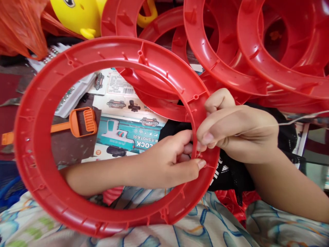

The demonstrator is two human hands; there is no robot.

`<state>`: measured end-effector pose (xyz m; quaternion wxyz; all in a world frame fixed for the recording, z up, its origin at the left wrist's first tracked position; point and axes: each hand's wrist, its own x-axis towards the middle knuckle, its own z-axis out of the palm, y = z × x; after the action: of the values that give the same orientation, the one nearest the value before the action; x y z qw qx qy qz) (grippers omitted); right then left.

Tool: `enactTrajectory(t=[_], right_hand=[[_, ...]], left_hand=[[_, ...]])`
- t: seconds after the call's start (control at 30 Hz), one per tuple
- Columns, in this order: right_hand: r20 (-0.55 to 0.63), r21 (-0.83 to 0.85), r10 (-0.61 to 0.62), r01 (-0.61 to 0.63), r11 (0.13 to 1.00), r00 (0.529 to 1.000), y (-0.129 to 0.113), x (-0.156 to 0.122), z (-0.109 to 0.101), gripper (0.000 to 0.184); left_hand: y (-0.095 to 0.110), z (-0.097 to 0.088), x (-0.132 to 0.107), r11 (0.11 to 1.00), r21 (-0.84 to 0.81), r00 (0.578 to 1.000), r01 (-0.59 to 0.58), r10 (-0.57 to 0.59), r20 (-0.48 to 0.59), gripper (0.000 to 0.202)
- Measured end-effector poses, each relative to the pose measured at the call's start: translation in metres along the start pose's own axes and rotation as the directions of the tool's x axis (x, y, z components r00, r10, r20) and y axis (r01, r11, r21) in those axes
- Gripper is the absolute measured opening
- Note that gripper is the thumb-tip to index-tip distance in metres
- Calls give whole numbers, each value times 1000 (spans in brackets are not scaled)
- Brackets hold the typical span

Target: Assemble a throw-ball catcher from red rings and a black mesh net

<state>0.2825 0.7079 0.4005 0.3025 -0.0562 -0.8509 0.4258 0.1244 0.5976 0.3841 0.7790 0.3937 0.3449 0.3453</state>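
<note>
A large red plastic ring point(33, 85) with ribs and small posts on its inner side stands tilted over my lap. My left hand point(180, 161) reaches through its opening and grips the right side of the rim, thumb on the ribbed face. Close above that thumb, my right hand point(231, 130) pinches a thin pale thread point(295, 120) at the ring's inner edge. The thread runs across the right hand and off to the right. Its end at the fingertips is too small to make out.
More red rings point(213, 65) are heaped at the back right. A yellow toy point(77, 17) and an orange plastic bag point(22, 27) lie at the back left. Beyond the ring's opening are printed boxes point(128, 133) and an orange rake-like piece point(74, 123). Patterned cloth point(205, 226) covers my lap.
</note>
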Motion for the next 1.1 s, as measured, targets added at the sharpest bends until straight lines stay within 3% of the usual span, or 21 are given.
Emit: enactTrajectory(t=[0.17,0.33,0.6,0.73,0.87,1.0,1.1], right_hand=[[-29,6,-43,43,999,999,2,0,-1,23],[49,31,-37,36,999,998,4,0,-7,17],[83,16,-56,55,998,995,-3,5,-9,15],[206,-145,-74,105,984,976,-6,6,-23,7],[347,-292,-28,136,947,937,-10,5,-33,7],[390,-347,13,134,928,921,-10,1,-30,18],[299,-405,66,64,912,952,-13,-6,-21,15]], left_hand=[[1,2,1,999,-45,999,-22,24,41,17],[-4,3,1,983,-164,995,-84,93,48,17],[-4,2,0,995,-98,1000,-30,28,-13,12],[-1,4,3,996,-77,992,36,-44,-116,16],[-1,5,6,991,-119,991,66,-78,-104,21],[-4,1,7,999,-13,996,44,-45,-78,13],[-6,-2,6,997,36,993,65,-61,-97,11]])
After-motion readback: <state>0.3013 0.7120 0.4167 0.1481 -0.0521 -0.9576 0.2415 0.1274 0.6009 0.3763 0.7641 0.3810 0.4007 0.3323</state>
